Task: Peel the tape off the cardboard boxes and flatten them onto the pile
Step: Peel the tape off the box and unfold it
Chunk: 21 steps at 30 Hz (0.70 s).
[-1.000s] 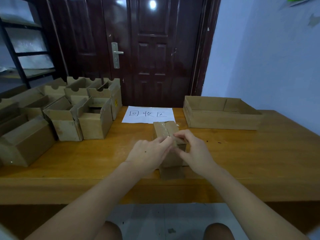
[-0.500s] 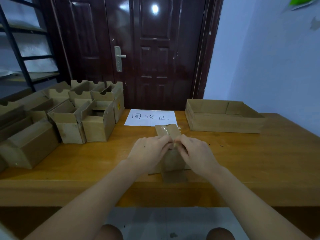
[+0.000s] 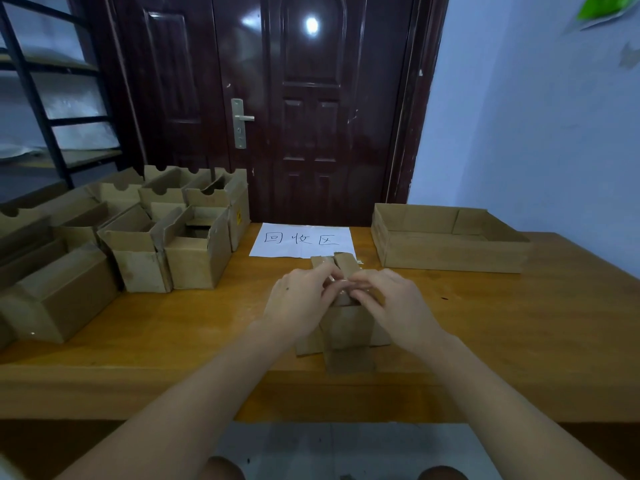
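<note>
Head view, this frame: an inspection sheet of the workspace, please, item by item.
Surface: wooden table, a dark speck on it.
Job's things: small box at the near edge, tape across its top; open boxes grouped left.
Clutter: paper sign; shallow tray far right.
Grippers: left hand and right hand pinch the tape on the box top.
Cables: nothing seen.
Surroundings: dark door, shelf rack, pale wall.
</note>
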{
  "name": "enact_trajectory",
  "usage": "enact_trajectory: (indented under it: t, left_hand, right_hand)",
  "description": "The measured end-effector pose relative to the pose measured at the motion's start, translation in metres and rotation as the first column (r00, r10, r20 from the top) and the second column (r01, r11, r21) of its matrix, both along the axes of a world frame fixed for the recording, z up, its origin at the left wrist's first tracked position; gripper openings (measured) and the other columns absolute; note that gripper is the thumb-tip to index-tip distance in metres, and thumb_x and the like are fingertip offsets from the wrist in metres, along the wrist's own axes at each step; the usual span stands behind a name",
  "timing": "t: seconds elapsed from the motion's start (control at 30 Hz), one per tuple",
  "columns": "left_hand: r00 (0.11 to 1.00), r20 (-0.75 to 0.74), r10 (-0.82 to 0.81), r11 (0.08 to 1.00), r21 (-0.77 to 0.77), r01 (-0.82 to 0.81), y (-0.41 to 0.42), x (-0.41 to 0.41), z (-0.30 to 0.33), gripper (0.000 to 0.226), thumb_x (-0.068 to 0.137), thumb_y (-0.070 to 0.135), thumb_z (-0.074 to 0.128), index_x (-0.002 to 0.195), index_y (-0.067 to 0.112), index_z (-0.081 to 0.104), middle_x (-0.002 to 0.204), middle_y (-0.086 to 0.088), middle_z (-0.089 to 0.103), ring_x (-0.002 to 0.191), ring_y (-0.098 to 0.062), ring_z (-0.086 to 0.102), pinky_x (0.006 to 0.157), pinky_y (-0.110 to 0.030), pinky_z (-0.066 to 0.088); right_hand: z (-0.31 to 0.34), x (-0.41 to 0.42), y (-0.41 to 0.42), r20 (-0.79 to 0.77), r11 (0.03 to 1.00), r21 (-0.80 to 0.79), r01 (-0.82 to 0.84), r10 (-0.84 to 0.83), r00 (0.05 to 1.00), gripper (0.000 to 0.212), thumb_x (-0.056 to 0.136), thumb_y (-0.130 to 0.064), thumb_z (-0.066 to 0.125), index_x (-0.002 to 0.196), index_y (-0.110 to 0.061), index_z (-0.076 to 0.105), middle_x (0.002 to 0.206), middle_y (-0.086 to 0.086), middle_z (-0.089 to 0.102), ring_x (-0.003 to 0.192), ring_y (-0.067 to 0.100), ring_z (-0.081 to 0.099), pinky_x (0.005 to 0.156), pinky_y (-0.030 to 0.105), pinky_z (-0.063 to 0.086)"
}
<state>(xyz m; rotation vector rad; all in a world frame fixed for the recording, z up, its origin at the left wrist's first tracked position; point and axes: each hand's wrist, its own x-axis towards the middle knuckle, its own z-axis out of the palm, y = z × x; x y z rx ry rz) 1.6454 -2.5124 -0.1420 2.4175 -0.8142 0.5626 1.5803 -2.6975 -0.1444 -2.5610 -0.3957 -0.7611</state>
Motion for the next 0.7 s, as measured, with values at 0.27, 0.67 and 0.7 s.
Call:
enact_trajectory:
  t: [0.27, 0.67, 0.7]
  left_hand:
    - [0.988, -0.051, -0.143, 0.985, 0.088, 0.147, 0.016, 0.0, 0.008, 0.021, 0.098, 0.053, 0.057, 0.101, 0.036, 0.07, 0.089, 0.02, 0.067, 0.072, 0.003, 0.058, 0.059, -0.017, 0.041]
    - [0.976, -0.145, -0.161, 0.881, 0.425, 0.209, 0.021, 0.031, 0.007, 0.074, 0.086, 0.088, 0.037, 0.146, 0.046, 0.034, 0.158, 0.004, 0.035, 0.157, -0.025, 0.007, 0.122, -0.049, -0.014]
    - [0.984, -0.122, -0.132, 0.881, 0.441, 0.173, 0.018, 0.03, 0.008, 0.077, 0.082, 0.092, 0.036, 0.143, 0.045, 0.036, 0.15, 0.0, 0.041, 0.154, -0.027, 0.017, 0.123, -0.052, -0.013]
  right_hand:
    - [0.003, 0.007, 0.007, 0.039, 0.995, -0.098, 0.028, -0.024, 0.999, 0.009, 0.096, -0.017, 0.067, 0.103, -0.021, 0.072, 0.09, -0.016, 0.058, 0.083, -0.002, 0.049, 0.069, 0.008, 0.035]
    - [0.002, 0.003, 0.007, 0.16, 0.987, -0.133, 0.085, -0.063, 0.985, 0.009, 0.09, -0.014, 0.075, 0.098, -0.018, 0.074, 0.09, -0.005, 0.058, 0.078, 0.006, 0.05, 0.059, 0.011, 0.038]
    - [0.002, 0.003, 0.007, 0.145, 0.992, -0.091, 0.091, -0.077, 0.986, 0.008, 0.091, -0.015, 0.074, 0.099, -0.018, 0.074, 0.09, -0.007, 0.057, 0.074, 0.005, 0.05, 0.058, 0.012, 0.04]
